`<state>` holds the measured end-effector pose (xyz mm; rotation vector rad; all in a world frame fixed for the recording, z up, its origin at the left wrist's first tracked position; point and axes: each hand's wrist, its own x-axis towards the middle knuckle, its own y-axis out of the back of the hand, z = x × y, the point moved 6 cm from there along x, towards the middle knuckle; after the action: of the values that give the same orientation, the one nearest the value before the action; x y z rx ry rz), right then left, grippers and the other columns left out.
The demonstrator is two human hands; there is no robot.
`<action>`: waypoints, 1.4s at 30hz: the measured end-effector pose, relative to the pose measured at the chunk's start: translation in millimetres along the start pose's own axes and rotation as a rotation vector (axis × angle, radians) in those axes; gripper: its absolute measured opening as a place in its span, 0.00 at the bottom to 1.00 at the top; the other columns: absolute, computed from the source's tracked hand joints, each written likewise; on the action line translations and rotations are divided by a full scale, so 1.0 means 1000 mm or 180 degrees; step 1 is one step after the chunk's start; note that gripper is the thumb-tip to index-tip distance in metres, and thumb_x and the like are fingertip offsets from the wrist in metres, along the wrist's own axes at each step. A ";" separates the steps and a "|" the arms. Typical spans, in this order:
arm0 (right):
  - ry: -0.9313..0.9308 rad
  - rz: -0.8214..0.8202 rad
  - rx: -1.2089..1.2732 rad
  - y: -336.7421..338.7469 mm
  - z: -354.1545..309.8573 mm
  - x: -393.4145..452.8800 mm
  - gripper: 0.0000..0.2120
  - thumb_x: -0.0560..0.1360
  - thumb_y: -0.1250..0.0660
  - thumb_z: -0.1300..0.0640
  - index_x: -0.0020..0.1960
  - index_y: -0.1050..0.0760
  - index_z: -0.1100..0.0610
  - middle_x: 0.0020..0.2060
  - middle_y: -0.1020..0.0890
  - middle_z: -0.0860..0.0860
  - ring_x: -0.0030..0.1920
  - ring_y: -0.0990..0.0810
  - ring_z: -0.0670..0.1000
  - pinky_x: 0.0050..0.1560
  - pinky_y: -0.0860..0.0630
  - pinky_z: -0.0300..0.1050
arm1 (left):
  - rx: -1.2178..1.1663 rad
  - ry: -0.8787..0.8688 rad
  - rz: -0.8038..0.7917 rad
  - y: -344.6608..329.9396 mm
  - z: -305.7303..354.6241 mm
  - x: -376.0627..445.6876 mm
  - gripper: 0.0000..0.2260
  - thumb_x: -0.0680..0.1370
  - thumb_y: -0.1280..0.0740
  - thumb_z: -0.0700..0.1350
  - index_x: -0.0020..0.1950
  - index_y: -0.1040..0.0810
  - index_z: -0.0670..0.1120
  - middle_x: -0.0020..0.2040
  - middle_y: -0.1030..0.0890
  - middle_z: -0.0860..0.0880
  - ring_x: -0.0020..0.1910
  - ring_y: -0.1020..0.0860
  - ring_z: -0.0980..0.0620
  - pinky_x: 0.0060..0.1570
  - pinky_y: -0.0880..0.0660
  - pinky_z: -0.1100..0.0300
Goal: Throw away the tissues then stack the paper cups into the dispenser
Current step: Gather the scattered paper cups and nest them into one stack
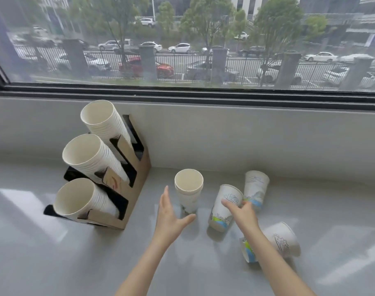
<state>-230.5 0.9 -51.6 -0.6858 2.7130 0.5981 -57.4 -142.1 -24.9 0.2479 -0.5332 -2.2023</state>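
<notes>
A brown cardboard dispenser [137, 167] stands at the left on the grey sill and holds three slanted stacks of white cups [90, 155]. A short stack of upright cups [188, 190] stands to its right. My left hand [171, 216] is spread open just left of that stack, thumb near its base. My right hand [243, 214] grips a tilted printed cup [224, 208] by its rim. Another printed cup [256, 186] stands behind it. A cup [283, 240] lies on its side under my right forearm. No tissues are in view.
The grey sill [54, 253] runs wide in front, backed by a low grey wall [246, 135] and a large window above. The dispenser stands close to the wall.
</notes>
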 end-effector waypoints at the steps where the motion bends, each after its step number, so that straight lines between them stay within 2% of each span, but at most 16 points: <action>1: -0.0026 0.0071 -0.0026 -0.006 0.002 0.006 0.44 0.59 0.26 0.41 0.65 0.36 0.65 0.61 0.26 0.59 0.62 0.27 0.60 0.63 0.30 0.54 | -0.0025 0.0055 -0.0047 -0.003 -0.004 0.006 0.49 0.64 0.25 0.50 0.72 0.58 0.52 0.75 0.49 0.49 0.73 0.47 0.50 0.72 0.44 0.51; 5: -0.0235 0.0329 -0.0260 -0.023 0.012 0.020 0.45 0.62 0.26 0.43 0.65 0.40 0.70 0.63 0.29 0.65 0.65 0.32 0.62 0.64 0.33 0.54 | -0.0137 0.0278 -0.0137 -0.015 -0.019 0.028 0.52 0.63 0.24 0.50 0.72 0.60 0.52 0.76 0.52 0.50 0.74 0.50 0.51 0.73 0.46 0.51; 9: -0.0363 0.0416 -0.0241 -0.031 0.020 0.031 0.46 0.63 0.27 0.43 0.67 0.45 0.69 0.66 0.33 0.64 0.67 0.34 0.62 0.63 0.34 0.53 | -0.0375 0.0289 0.0059 -0.022 -0.023 0.046 0.50 0.61 0.22 0.47 0.72 0.53 0.51 0.75 0.43 0.49 0.72 0.42 0.50 0.69 0.41 0.54; 12: -0.0470 0.0436 -0.0235 -0.035 0.030 0.040 0.44 0.63 0.27 0.43 0.65 0.43 0.68 0.65 0.31 0.62 0.65 0.31 0.62 0.60 0.33 0.52 | -0.0501 0.0161 0.0265 -0.027 -0.021 0.053 0.43 0.60 0.22 0.45 0.68 0.42 0.51 0.66 0.30 0.53 0.64 0.32 0.54 0.56 0.35 0.65; 14: -0.0505 0.0426 -0.0290 -0.036 0.034 0.046 0.42 0.64 0.28 0.43 0.64 0.41 0.68 0.63 0.29 0.62 0.63 0.28 0.62 0.59 0.30 0.53 | -0.0586 0.0172 0.0374 -0.030 -0.019 0.055 0.38 0.60 0.23 0.42 0.65 0.38 0.53 0.59 0.26 0.55 0.56 0.29 0.55 0.45 0.34 0.76; 16: -0.0542 0.0381 -0.0338 -0.037 0.038 0.049 0.41 0.63 0.28 0.42 0.63 0.39 0.67 0.61 0.27 0.61 0.59 0.25 0.61 0.58 0.27 0.54 | -0.0688 0.0194 0.0485 -0.032 -0.019 0.057 0.35 0.61 0.23 0.41 0.63 0.36 0.52 0.55 0.25 0.55 0.53 0.28 0.54 0.40 0.34 0.81; 19: -0.0607 0.0293 -0.0256 -0.036 0.042 0.050 0.39 0.63 0.27 0.43 0.62 0.37 0.65 0.59 0.24 0.59 0.56 0.23 0.59 0.56 0.26 0.52 | -0.0776 0.0243 0.0550 -0.034 -0.018 0.060 0.33 0.62 0.23 0.41 0.62 0.35 0.48 0.53 0.25 0.53 0.51 0.27 0.52 0.38 0.33 0.72; 21: -0.0579 0.0285 -0.0099 -0.032 0.037 0.049 0.35 0.62 0.26 0.45 0.60 0.34 0.64 0.56 0.22 0.58 0.52 0.22 0.57 0.54 0.25 0.51 | -0.0747 0.0274 0.0547 -0.034 -0.018 0.060 0.33 0.61 0.23 0.41 0.61 0.34 0.47 0.52 0.26 0.53 0.51 0.27 0.51 0.44 0.34 0.66; 24: -0.0251 0.0278 0.0020 -0.020 0.015 0.042 0.30 0.62 0.25 0.46 0.57 0.31 0.60 0.53 0.20 0.55 0.48 0.23 0.55 0.50 0.26 0.47 | -0.0734 0.0236 0.0524 -0.030 -0.015 0.055 0.32 0.61 0.22 0.41 0.60 0.33 0.47 0.51 0.26 0.53 0.50 0.26 0.50 0.46 0.32 0.60; 27: 0.0546 0.0410 0.0038 -0.004 -0.029 0.024 0.26 0.61 0.24 0.48 0.53 0.33 0.52 0.52 0.20 0.50 0.52 0.21 0.53 0.55 0.24 0.51 | -0.0734 0.0163 0.0443 -0.025 -0.013 0.042 0.31 0.59 0.22 0.42 0.56 0.33 0.51 0.49 0.24 0.55 0.49 0.26 0.50 0.41 0.30 0.63; 29: 0.1107 0.0512 0.0291 0.009 -0.063 0.001 0.25 0.62 0.23 0.53 0.54 0.33 0.50 0.47 0.21 0.44 0.50 0.20 0.47 0.52 0.23 0.44 | -0.0736 0.0109 0.0345 -0.025 -0.012 0.030 0.31 0.57 0.22 0.45 0.54 0.34 0.54 0.47 0.24 0.59 0.48 0.25 0.51 0.42 0.29 0.65; 31: 0.1506 0.0502 0.0717 0.021 -0.092 -0.028 0.26 0.64 0.24 0.58 0.56 0.33 0.51 0.45 0.24 0.38 0.44 0.22 0.35 0.43 0.25 0.31 | -0.0732 0.0061 0.0259 -0.024 -0.011 0.017 0.31 0.56 0.23 0.46 0.54 0.33 0.55 0.47 0.24 0.61 0.49 0.24 0.51 0.43 0.28 0.65; 33: 0.1777 0.0365 0.1130 0.028 -0.108 -0.052 0.27 0.65 0.24 0.60 0.59 0.33 0.54 0.47 0.23 0.40 0.41 0.22 0.32 0.40 0.25 0.29 | -0.0727 0.0030 0.0169 -0.026 -0.010 0.004 0.31 0.57 0.22 0.43 0.55 0.33 0.54 0.48 0.23 0.58 0.49 0.24 0.51 0.42 0.28 0.70; 35: 0.1923 0.0130 0.1400 0.028 -0.113 -0.074 0.28 0.64 0.24 0.62 0.59 0.33 0.56 0.48 0.21 0.43 0.43 0.21 0.34 0.42 0.24 0.31 | -0.0704 -0.0005 0.0105 -0.028 -0.007 -0.010 0.32 0.58 0.21 0.43 0.57 0.32 0.52 0.48 0.22 0.57 0.49 0.24 0.53 0.40 0.29 0.75; 38: 0.1946 -0.0258 0.1345 0.014 -0.098 -0.094 0.27 0.61 0.25 0.62 0.55 0.33 0.52 0.49 0.21 0.40 0.50 0.20 0.41 0.49 0.22 0.39 | -0.0665 -0.0030 0.0062 -0.032 -0.006 -0.031 0.32 0.56 0.23 0.47 0.57 0.32 0.51 0.47 0.22 0.59 0.48 0.23 0.56 0.39 0.29 0.76; 42: 0.1831 -0.0419 0.1062 -0.001 -0.064 -0.105 0.29 0.56 0.23 0.60 0.51 0.34 0.47 0.54 0.22 0.54 0.55 0.21 0.51 0.53 0.22 0.45 | -0.0656 -0.0025 0.0036 -0.034 -0.008 -0.053 0.33 0.57 0.22 0.44 0.58 0.32 0.52 0.50 0.22 0.60 0.50 0.23 0.58 0.41 0.28 0.75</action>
<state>-151.3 11.2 42.3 -1.0608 3.1267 -0.1139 -44.6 -84.2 -47.9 0.1264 -0.3076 -2.2281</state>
